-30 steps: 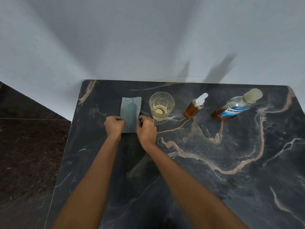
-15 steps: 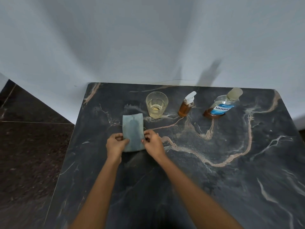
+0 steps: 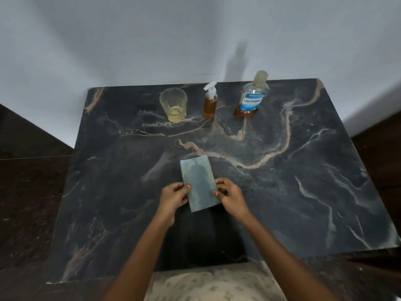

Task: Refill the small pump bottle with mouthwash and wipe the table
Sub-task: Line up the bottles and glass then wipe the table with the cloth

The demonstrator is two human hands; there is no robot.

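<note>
- Left hand and right hand: fingers pinch the cloth's sides, toward the surface's near edge.
- Glass, pump bottle, mouthwash line the far edge.

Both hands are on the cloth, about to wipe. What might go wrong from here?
A sweep toward the far edge may tip the glass, which holds some liquid, or the slim pump bottle. The cloth has a dark, likely damp patch, so it may smear the table. The left hand and right hand pinch only its near end; the far end may fold.
</note>
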